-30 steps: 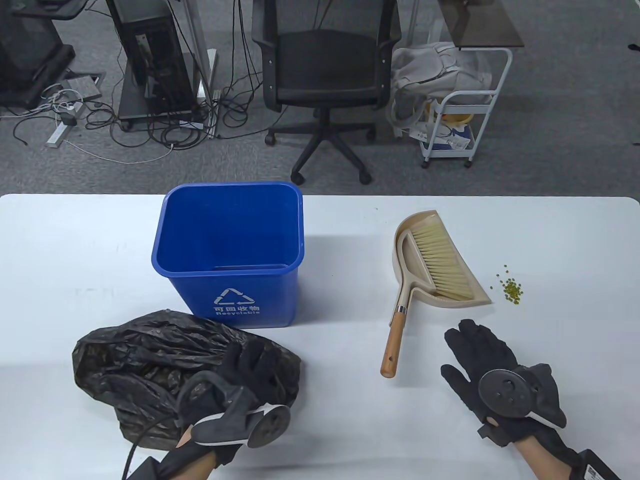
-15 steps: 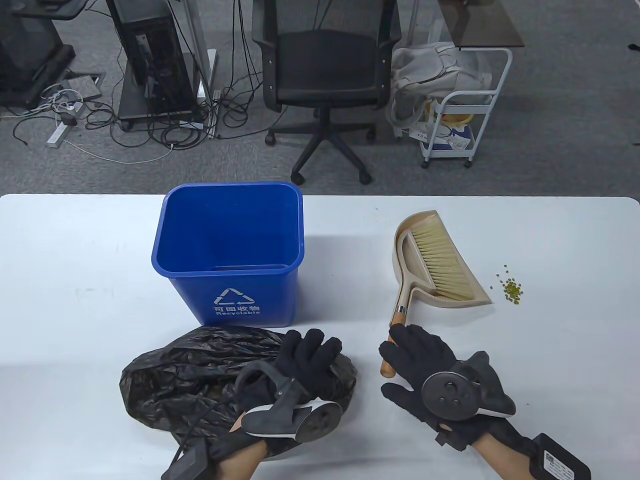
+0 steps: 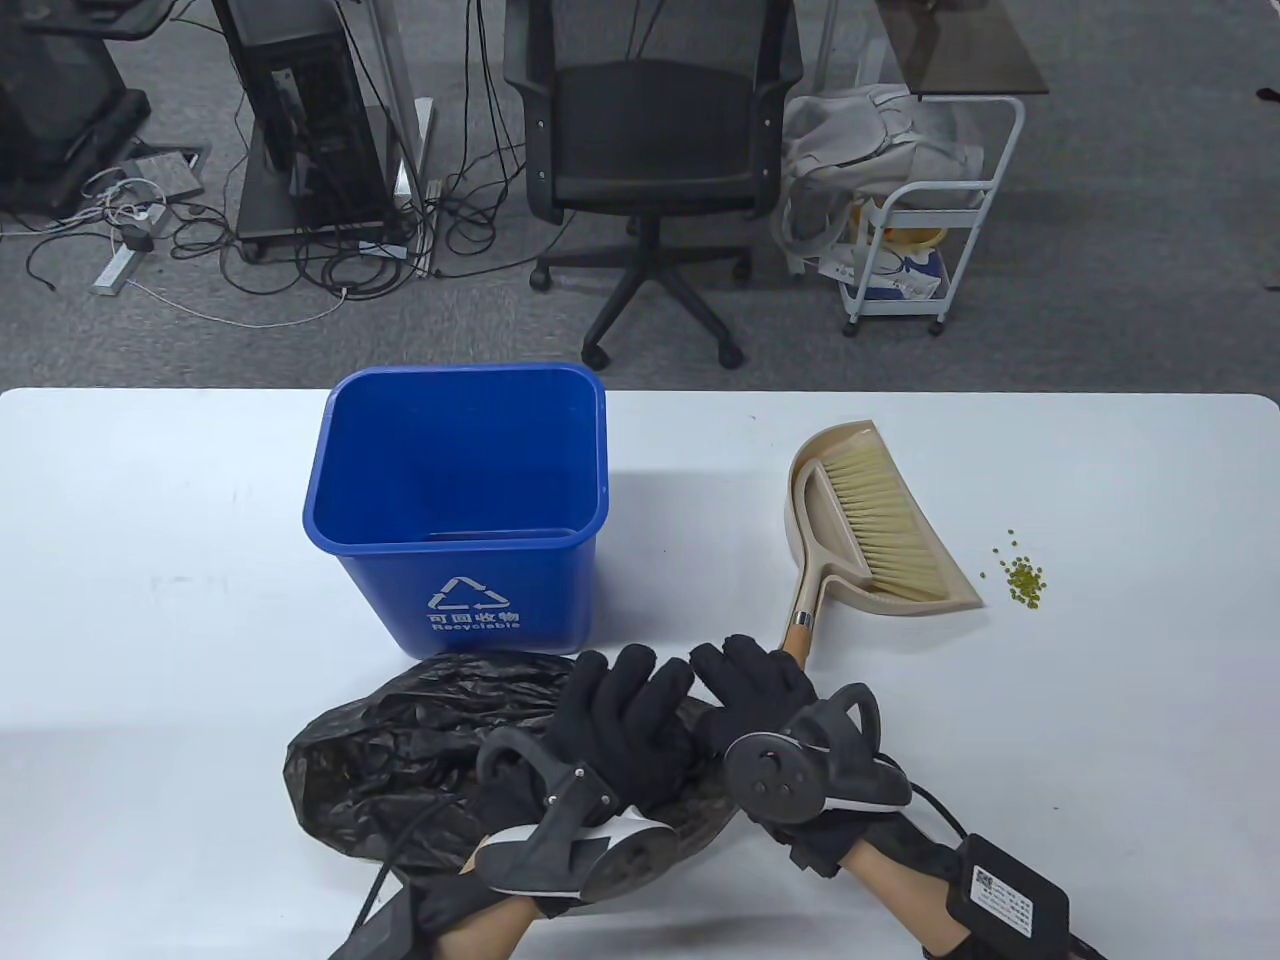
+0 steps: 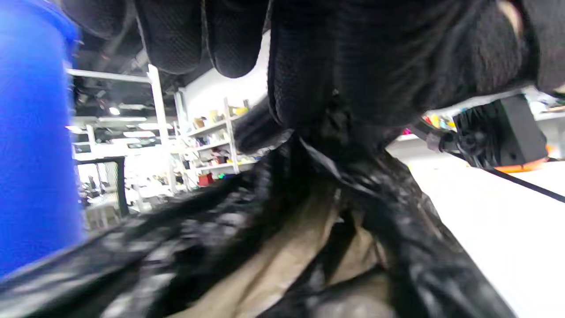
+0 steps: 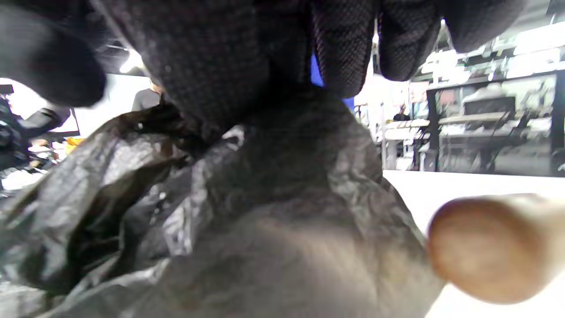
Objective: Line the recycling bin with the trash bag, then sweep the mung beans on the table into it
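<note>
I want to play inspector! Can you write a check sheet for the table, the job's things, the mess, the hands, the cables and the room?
Surface: white table, mostly bare.
Job's things: blue recycling bin upright, unlined; crumpled black trash bag in front of it; brush lying in dustpan; mung beans piled right of the dustpan.
Clutter: nothing seen.
Hands: left hand and right hand both on the bag.
Cables: glove cable; floor cables.
Surroundings: office chair, white cart.

Bin (image 3: 455, 510) as landmark on the tabletop (image 3: 150, 560)

The bag (image 3: 400, 750) lies just in front of the bin, with both hands on its right part. The dustpan (image 3: 880, 530) sits to the bin's right, the brush (image 3: 870, 520) lying in it, and the beans (image 3: 1022, 575) lie further right beyond the dustpan.
</note>
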Demonstrator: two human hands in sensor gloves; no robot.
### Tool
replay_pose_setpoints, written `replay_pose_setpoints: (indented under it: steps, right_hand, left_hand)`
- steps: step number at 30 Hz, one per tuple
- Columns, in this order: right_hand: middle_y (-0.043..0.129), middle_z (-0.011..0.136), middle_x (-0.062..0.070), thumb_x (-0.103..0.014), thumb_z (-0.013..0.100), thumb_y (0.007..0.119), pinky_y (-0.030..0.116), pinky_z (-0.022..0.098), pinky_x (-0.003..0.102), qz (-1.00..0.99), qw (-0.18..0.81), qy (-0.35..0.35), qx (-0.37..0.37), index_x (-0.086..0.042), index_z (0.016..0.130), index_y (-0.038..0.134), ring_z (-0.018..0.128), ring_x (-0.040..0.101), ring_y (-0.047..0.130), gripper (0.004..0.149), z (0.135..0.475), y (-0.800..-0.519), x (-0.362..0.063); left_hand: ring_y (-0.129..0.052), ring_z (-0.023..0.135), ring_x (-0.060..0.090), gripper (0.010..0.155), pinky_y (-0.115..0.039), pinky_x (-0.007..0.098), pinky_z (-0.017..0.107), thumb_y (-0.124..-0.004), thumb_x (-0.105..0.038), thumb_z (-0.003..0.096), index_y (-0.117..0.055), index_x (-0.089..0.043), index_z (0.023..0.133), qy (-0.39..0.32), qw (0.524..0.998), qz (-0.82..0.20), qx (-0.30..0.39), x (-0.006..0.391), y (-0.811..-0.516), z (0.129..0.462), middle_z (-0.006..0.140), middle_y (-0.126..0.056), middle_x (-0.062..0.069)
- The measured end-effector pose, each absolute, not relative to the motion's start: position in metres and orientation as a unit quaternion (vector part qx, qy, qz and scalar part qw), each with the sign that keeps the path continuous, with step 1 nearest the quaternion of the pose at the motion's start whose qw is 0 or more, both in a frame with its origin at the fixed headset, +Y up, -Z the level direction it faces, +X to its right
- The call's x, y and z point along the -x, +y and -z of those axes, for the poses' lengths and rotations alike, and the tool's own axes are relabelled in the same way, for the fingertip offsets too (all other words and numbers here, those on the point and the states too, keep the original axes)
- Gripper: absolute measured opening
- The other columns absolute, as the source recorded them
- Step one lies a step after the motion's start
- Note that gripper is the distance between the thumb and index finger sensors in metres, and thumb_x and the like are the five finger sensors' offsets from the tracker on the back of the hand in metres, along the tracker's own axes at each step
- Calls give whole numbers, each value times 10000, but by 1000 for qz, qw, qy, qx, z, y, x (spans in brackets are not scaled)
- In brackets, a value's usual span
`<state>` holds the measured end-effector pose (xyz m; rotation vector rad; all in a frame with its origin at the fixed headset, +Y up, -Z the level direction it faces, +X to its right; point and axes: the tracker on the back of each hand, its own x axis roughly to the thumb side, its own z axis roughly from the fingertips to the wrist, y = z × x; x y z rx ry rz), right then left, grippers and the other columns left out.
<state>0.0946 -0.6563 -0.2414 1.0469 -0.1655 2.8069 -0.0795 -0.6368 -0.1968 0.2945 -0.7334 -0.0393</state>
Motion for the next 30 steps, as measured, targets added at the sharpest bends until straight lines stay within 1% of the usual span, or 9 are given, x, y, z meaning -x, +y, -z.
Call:
replay_pose_setpoints:
  steps: [6, 11, 17, 20, 22, 25, 26, 29, 30]
  right_hand:
    - [719, 1031, 351, -273, 413, 921, 558, 608, 742, -936, 80, -84, -332, -3, 685, 986, 925, 628, 659, 388, 243, -650, -117]
    - [738, 1023, 343, -270, 409, 926, 561, 608, 741, -935, 89, -109, -326, -10, 683, 991, 922, 623, 673, 383, 243, -641, -128]
    - [753, 1019, 331, -275, 402, 931, 564, 609, 740, -930, 86, -133, -332, -27, 681, 1001, 925, 611, 684, 379, 243, -633, -131]
    - [755, 1019, 326, -277, 398, 933, 567, 610, 740, -929, 73, -137, -335, -34, 679, 1005, 926, 609, 685, 379, 242, -633, -132]
    - [754, 1022, 325, -279, 399, 931, 568, 612, 738, -932, 62, -136, -331, -38, 679, 1006, 929, 607, 685, 378, 242, -633, -133]
    - [757, 1021, 323, -280, 401, 926, 570, 612, 738, -936, 53, -131, -324, -42, 683, 1003, 928, 605, 687, 377, 244, -635, -137]
    - [757, 1020, 323, -280, 403, 924, 569, 613, 737, -938, 52, -129, -319, -45, 684, 1003, 930, 604, 686, 375, 246, -634, -140]
    - [759, 1019, 321, -275, 403, 922, 569, 612, 737, -940, 57, -140, -306, -43, 686, 1001, 928, 603, 689, 374, 247, -623, -151]
    - [758, 1019, 324, -273, 404, 922, 569, 612, 738, -940, 62, -154, -299, -40, 686, 1002, 926, 606, 690, 374, 245, -611, -157]
  left_hand:
    - [-628, 1026, 638, 687, -517, 795, 705, -923, -496, 393, -904, -78, 939, -212, 972, -1, -105, 167, -647, 202, 1168, -622, 277]
    - [-564, 1020, 687, 770, -479, 820, 692, -907, -521, 416, -843, -25, 1001, -61, 998, 8, -6, 238, -680, 206, 1184, -553, 325]
    - [-385, 1014, 751, 1021, -401, 850, 677, -889, -580, 407, -571, 45, 1148, 41, 996, -48, 63, 283, -709, 223, 1203, -351, 386]
    - [-261, 998, 772, 1093, -332, 863, 667, -886, -583, 410, -468, 91, 1162, 76, 978, -120, 154, 291, -728, 238, 1190, -229, 407]
    - [-266, 990, 775, 996, -330, 864, 660, -917, -533, 413, -618, 115, 1107, 87, 970, -133, 185, 290, -738, 246, 1182, -249, 415]
    - [-417, 987, 753, 492, -425, 844, 656, -938, -338, 444, -967, -3, 802, 74, 979, -90, 169, 285, -741, 254, 1162, -487, 373]
    - [-461, 984, 747, 416, -449, 839, 655, -935, -299, 448, -996, -5, 736, 73, 982, -87, 154, 282, -736, 254, 1152, -538, 357]
    - [-501, 974, 744, 390, -477, 835, 647, -948, -261, 440, -1009, 49, 669, 46, 987, -105, 113, 276, -711, 250, 1135, -584, 351]
    - [-508, 971, 747, 388, -482, 836, 645, -953, -253, 438, -1009, 60, 659, 33, 989, -116, 80, 271, -690, 244, 1131, -591, 354]
